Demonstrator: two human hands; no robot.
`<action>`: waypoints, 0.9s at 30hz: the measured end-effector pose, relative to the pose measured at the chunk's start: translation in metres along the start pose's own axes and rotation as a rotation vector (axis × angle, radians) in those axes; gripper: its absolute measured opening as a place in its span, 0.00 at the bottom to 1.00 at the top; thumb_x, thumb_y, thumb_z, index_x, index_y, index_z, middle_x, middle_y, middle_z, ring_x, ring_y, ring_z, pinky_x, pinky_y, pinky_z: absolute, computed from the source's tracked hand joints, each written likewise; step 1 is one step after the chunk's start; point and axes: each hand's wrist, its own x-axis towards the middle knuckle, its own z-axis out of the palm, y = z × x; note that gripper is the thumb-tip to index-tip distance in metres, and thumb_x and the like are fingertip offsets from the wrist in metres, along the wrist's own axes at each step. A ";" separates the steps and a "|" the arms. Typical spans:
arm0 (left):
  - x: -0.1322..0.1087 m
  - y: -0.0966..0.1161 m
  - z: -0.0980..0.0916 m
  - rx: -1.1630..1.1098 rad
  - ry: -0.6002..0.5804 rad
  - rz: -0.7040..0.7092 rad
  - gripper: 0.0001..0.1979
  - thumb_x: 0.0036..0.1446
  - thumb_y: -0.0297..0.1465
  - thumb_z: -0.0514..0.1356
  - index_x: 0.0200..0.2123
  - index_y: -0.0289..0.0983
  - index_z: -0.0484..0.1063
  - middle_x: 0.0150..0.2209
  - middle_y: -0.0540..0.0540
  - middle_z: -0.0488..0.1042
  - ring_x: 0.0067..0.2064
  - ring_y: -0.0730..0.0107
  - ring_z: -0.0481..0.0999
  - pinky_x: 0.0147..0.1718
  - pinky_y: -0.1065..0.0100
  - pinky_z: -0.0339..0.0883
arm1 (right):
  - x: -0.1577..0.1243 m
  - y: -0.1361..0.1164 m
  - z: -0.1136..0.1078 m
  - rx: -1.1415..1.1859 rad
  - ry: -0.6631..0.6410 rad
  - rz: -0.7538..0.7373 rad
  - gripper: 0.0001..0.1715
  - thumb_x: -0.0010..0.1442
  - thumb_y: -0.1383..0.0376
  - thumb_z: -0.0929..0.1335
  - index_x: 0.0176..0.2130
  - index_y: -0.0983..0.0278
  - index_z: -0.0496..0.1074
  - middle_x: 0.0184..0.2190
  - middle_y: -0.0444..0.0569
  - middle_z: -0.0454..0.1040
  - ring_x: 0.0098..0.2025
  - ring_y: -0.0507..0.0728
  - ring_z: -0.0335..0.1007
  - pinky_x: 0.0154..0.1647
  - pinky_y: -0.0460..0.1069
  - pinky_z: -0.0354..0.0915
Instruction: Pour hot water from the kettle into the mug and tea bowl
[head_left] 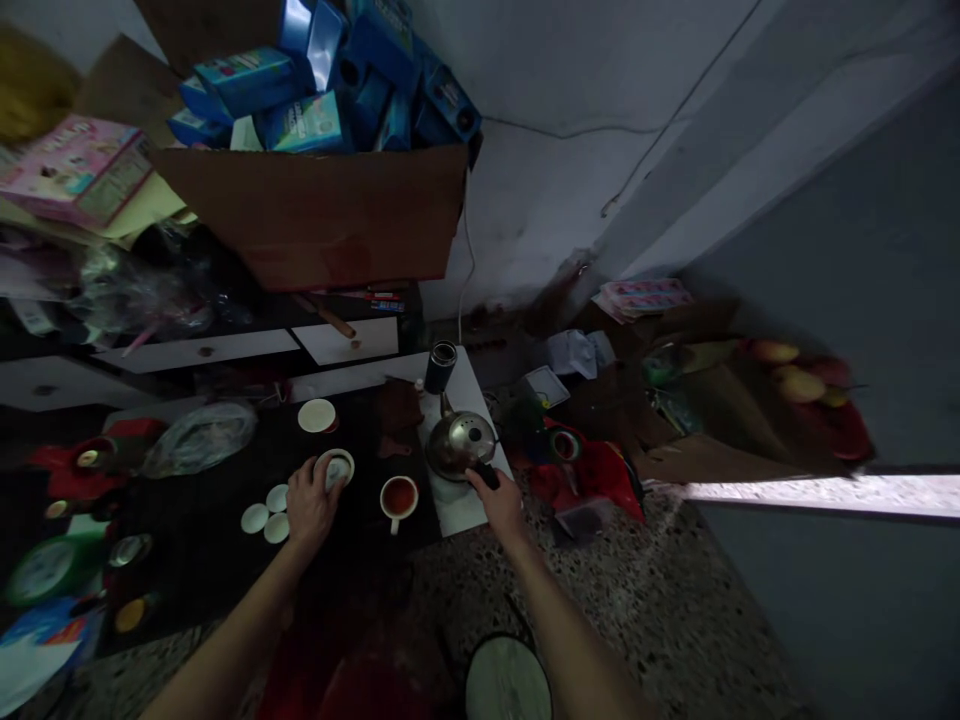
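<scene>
My right hand (501, 500) is closed round the black handle of a metal kettle (452, 450), which is on the white end of the table. Against the near side of a small white bowl (343, 466) my left hand (313, 500) curls, its fingers gripping the rim; what the bowl contains is hard to make out. Beside that hand sit three small white teacups (255, 518) in a cluster. Between my two hands is a white mug (399, 496) of reddish-brown tea, its handle pointing towards me. Farther back stands a white paper-cup-like container (316, 415).
A dark open flask (441, 366) stands behind the kettle. Plastic bags, a green tape roll (52, 570) and jars crowd the left. A large cardboard box (322, 215) of blue packets rises at the back. Red bags (592, 475) and boxes lie right; a round stool (508, 680) is below.
</scene>
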 end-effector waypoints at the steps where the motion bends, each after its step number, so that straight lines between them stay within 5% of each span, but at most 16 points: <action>1: 0.002 -0.001 -0.005 0.032 -0.032 0.007 0.26 0.65 0.43 0.46 0.60 0.38 0.64 0.57 0.36 0.65 0.55 0.50 0.64 0.53 0.56 0.59 | -0.001 -0.001 0.001 0.002 0.028 0.005 0.33 0.45 0.36 0.67 0.26 0.63 0.69 0.23 0.49 0.71 0.31 0.61 0.65 0.34 0.52 0.58; 4: 0.010 0.000 -0.015 0.107 -0.143 0.027 0.23 0.65 0.41 0.47 0.56 0.40 0.69 0.48 0.39 0.71 0.46 0.53 0.68 0.45 0.58 0.62 | -0.002 -0.007 0.005 -0.001 0.103 0.030 0.34 0.42 0.34 0.67 0.24 0.62 0.67 0.22 0.49 0.69 0.31 0.61 0.63 0.35 0.53 0.57; 8: 0.020 0.005 -0.020 0.103 -0.229 0.022 0.19 0.64 0.38 0.49 0.48 0.36 0.73 0.45 0.38 0.72 0.46 0.53 0.70 0.43 0.58 0.61 | 0.000 -0.021 0.006 -0.019 0.141 0.067 0.33 0.39 0.34 0.66 0.24 0.61 0.67 0.22 0.52 0.70 0.29 0.64 0.63 0.35 0.55 0.57; 14: 0.017 -0.007 -0.026 -0.405 -0.116 -0.151 0.15 0.59 0.38 0.54 0.42 0.35 0.74 0.41 0.41 0.73 0.43 0.61 0.73 0.44 0.62 0.63 | -0.001 -0.038 -0.002 -0.002 0.144 0.184 0.34 0.39 0.35 0.65 0.28 0.61 0.70 0.27 0.54 0.73 0.37 0.68 0.68 0.39 0.55 0.59; 23: -0.013 -0.025 -0.036 -1.237 -0.071 -0.740 0.29 0.38 0.47 0.67 0.39 0.32 0.77 0.28 0.45 0.76 0.27 0.69 0.72 0.26 0.69 0.61 | -0.058 -0.062 -0.079 -0.133 0.138 0.198 0.38 0.34 0.37 0.68 0.34 0.64 0.76 0.29 0.54 0.77 0.38 0.67 0.71 0.37 0.53 0.63; 27: -0.018 -0.025 -0.037 -1.421 -0.064 -0.862 0.32 0.28 0.43 0.72 0.38 0.31 0.77 0.27 0.45 0.76 0.24 0.73 0.70 0.23 0.72 0.58 | -0.095 -0.061 -0.100 -0.178 0.114 0.167 0.36 0.38 0.38 0.69 0.34 0.64 0.78 0.33 0.54 0.78 0.39 0.68 0.71 0.37 0.53 0.64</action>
